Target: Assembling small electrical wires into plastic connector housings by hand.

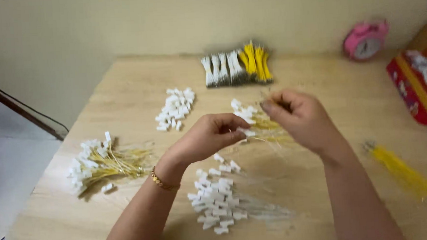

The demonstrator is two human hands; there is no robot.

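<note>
head | white connector [247, 132] pinched in left fingers [233, 131] | right hand [298, 118] beside

A small white plastic connector [246, 132] sits pinched at the fingertips of the left hand [209, 135], held above the middle of the surface. Thin yellow wires [267, 126], somewhat blurred, run from it rightward under the right hand [298, 118], whose fingers close over their far end.

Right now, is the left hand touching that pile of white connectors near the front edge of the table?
Apart. The head view shows the left hand raised above the table, pinching one small white connector, with bare wood between it and the front pile of white connectors.
</note>
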